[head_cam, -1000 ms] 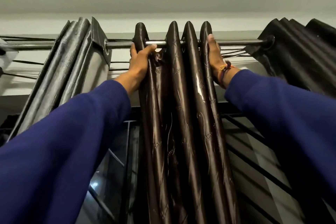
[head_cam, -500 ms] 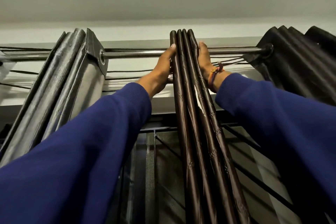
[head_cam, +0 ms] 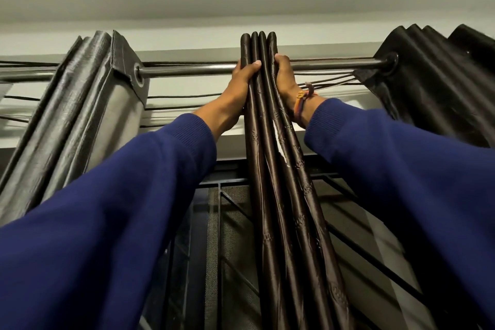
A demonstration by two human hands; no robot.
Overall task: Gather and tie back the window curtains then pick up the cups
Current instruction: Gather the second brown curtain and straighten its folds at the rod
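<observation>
The brown curtain (head_cam: 261,126) was squeezed from both sides just below the rod (head_cam: 192,70): the left hand (head_cam: 242,80) was curled round its left edge, thumb laid across the front folds, while the right hand (head_cam: 284,75) was wrapped round the right edge, so that four folds were pressed tightly together into one narrow bundle. This bundle was hung near the middle of the rod, well apart from the grey curtain (head_cam: 80,115) bunched at the left and the black curtain (head_cam: 428,83) bunched at the far right. The gathering of the middle panel could be judged almost complete at the top. No tie or band was seen on any curtain, so the tying was judged not yet done. No cups were in view; picking them up was taken to be left entirely
</observation>
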